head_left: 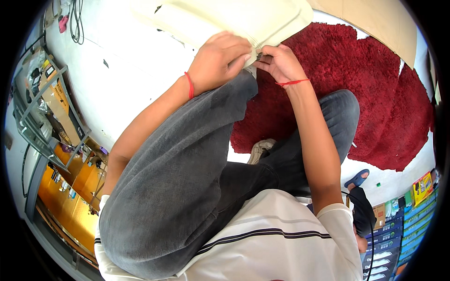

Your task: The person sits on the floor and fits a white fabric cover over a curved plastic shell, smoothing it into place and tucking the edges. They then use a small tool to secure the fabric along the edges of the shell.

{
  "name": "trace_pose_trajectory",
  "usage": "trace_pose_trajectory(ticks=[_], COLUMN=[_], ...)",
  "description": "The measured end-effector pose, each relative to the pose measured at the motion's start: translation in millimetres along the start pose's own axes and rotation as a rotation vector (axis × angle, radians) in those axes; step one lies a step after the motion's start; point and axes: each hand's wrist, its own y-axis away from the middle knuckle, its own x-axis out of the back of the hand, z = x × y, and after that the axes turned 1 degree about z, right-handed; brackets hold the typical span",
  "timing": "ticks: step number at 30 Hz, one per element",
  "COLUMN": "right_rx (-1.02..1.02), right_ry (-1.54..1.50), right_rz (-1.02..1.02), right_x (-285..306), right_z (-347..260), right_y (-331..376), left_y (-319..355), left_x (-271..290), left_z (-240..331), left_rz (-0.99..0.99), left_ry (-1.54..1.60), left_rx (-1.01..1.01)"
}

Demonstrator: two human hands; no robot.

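Observation:
A large cream-coloured cover (276, 18) with a raised seam lies across the top of the view, its near corner by my bent left knee. My left hand (219, 58) grips this corner, back of the hand up, fingers together and thumb close to the edge. Just to its right, my right hand (280, 62) pinches the corner with thumb and fingers around a small dark piece (259, 56), too small to name. Both hands nearly meet there. My left fingertips are partly hidden against the cover.
A shaggy dark red rug (384, 103) covers the floor ahead right, with a brown cardboard sheet (375, 23) beyond it. At left stands a metal rack (51, 103) holding boxes. Stacked boxes (389, 239) and another person's sandalled foot (358, 179) are at lower right.

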Motion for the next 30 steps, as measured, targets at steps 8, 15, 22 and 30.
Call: trace_pose_trajectory(ticks=[8,15,22,30], right_rx=[-0.075,-0.027,0.008,0.047], right_ry=[0.022,-0.142,-0.201,-0.032], right_rz=[-0.047,-0.102,-0.117,-0.136], right_x=[12.2,17.5,18.2,21.7], right_z=[4.9,14.6,19.9,18.7], right_y=[-18.7,-11.7,-11.9,-18.0], left_y=[-7.0,-14.6,-3.5,-17.0], left_x=[-28.7,-32.6,-28.3,-9.0], left_z=[-2.6,5.6,-2.4,-20.2], left_rz=[0.171,0.105,0.004,-0.183], left_ry=[-0.161,-0.231,-0.179,-0.199], left_rx=[0.221,0.293,0.153,-0.125])
